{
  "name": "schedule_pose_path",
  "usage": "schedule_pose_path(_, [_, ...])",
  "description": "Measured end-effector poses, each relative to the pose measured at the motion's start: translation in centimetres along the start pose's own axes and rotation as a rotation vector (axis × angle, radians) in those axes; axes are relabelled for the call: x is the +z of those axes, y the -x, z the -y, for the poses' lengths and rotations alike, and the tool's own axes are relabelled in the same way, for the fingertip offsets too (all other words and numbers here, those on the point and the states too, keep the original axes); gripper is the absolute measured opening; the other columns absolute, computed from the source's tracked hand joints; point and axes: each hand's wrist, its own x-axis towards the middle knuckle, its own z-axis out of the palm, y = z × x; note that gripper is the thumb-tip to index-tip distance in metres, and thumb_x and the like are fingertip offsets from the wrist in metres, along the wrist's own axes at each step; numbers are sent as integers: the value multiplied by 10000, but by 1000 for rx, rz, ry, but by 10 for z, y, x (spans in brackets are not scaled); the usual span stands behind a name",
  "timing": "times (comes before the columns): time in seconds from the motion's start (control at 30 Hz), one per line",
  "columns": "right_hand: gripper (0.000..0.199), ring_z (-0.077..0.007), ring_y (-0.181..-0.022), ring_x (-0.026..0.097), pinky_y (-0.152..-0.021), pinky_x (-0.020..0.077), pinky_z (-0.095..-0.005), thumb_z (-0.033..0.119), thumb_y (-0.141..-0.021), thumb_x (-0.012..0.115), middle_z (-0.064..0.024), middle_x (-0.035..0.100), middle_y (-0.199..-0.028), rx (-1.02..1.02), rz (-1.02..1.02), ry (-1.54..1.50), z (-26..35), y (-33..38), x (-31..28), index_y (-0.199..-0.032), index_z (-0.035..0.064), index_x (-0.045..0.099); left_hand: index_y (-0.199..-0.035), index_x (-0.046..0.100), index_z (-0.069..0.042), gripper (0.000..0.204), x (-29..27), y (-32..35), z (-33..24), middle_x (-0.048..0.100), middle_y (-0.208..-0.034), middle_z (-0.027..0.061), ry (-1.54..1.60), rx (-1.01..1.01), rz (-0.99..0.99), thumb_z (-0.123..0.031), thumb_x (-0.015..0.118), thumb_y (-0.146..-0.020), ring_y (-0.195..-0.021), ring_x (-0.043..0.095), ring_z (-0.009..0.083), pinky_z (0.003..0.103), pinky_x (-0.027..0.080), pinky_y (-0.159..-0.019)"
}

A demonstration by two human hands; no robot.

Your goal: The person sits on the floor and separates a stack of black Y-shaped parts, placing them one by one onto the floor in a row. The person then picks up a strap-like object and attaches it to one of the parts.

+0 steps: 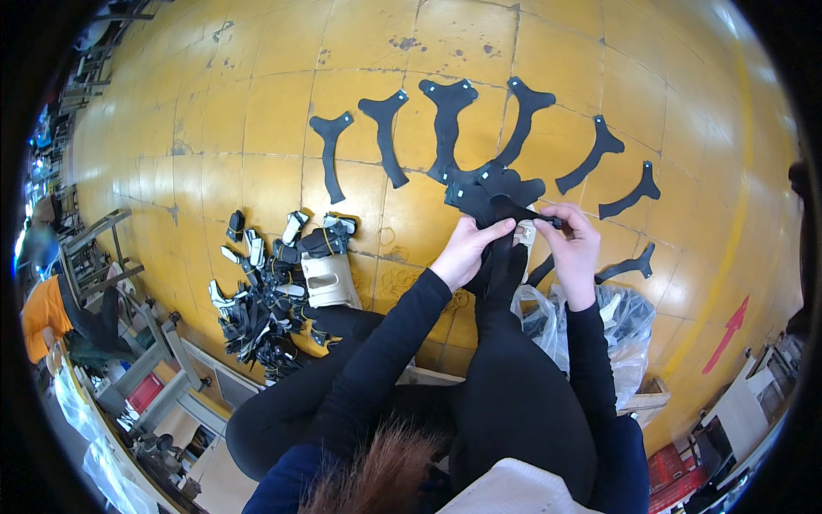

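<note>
The left grip (462,253) and right grip (575,248) grasp a black, flexible strip (507,208) between them, beside a stack of dark flat pieces (514,184). Dark Y-shaped pieces (448,120), their small pale tags (465,85) unreadable, fan across the yellow tiled floor (257,128). A crumpled clear plastic bag (629,334) crowds the right forearm (591,351); black-and-white bundles (257,300) lie leftward.

Yellow floor (396,231) lies free between the left grip (467,251) and beige stool (334,293); black pieces (446,124) obstruct ahead.
</note>
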Motion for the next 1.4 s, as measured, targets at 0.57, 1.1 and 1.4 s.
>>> schedule_pose_path(0.57, [281, -103, -782, 625, -709, 491, -225, 60, -884, 591, -25, 626, -904, 426, 84, -568, 1, -1, -9, -1154, -10, 561, -1105, 581, 15, 322, 4, -1, 2, 633, -1061, 68, -150, 133, -111, 11, 676, -798, -956, 604, 132, 272, 480, -850])
schedule_pose_path(1.1, [153, -94, -740, 607, -702, 459, -234, 104, -874, 612, -35, 658, -838, 372, 64, -462, -14, 6, -7, -1007, 31, 595, -1124, 564, 11, 318, 6, 0, 2, 628, -1086, 86, -135, -2, -109, -16, 660, -822, -970, 605, 136, 277, 476, -855])
schedule_pose_path(1.4, [136, -86, -715, 588, -696, 445, -225, 96, -868, 618, -29, 639, -775, 332, -105, -473, -16, 4, -8, -986, 32, 597, -1116, 564, 20, 323, 4, -2, 9, 628, -1080, 81, -181, 13, -95, 16, 654, -805, -967, 606, 144, 277, 476, -849])
